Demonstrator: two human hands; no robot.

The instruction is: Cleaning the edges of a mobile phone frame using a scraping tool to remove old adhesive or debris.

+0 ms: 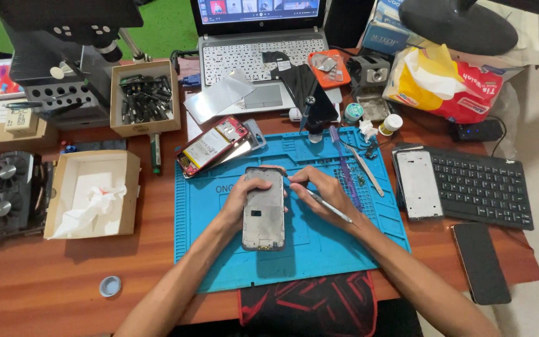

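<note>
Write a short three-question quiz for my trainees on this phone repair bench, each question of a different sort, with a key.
1. True or false: the left hand grips the grey phone frame lying on the blue mat.
2. What does the right hand hold? A) a thin metal tool B) a roll of tape C) a cloth
3. Fill in: the opened phone with the red edge lies at the mat's far ____ corner.

Key
1. True.
2. A: the thin metal tool runs through the fingers, its tip toward the frame's upper edge.
3. Left.
</note>
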